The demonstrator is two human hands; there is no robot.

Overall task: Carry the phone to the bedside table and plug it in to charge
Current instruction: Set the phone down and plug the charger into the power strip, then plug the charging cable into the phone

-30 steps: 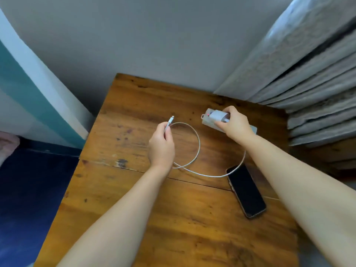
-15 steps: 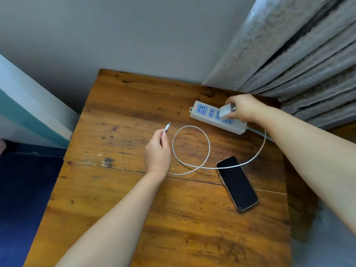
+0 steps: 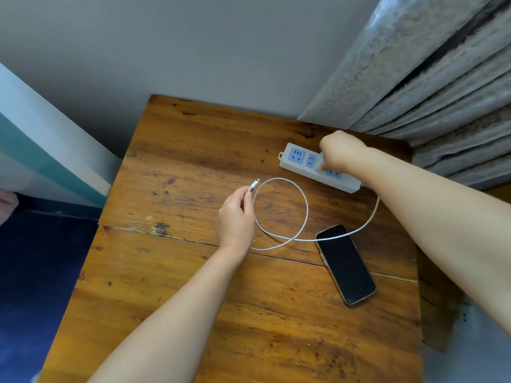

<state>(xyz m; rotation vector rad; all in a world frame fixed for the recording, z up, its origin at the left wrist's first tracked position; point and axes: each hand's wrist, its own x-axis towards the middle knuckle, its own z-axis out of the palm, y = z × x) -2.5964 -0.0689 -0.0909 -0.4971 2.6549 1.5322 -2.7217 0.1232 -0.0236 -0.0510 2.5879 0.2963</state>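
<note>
A black-screened phone lies face up on the wooden bedside table, right of centre. A white charging cable loops across the wood and over the phone's top corner. My left hand pinches the cable just behind its small plug end. At the back right lies a white power strip with blue sockets and a red light. My right hand is closed over the strip's middle, pressing down on the white charger adapter, which the hand almost fully hides.
A grey wall stands behind the table. Grey patterned curtains hang at the back right, close to the strip. A white and teal panel and dark blue floor lie to the left. The table's near half holds only my forearms.
My right hand has carried the white adapter from above the strip down onto a middle socket, hiding it. The left hand keeps its hold on the cable end.
</note>
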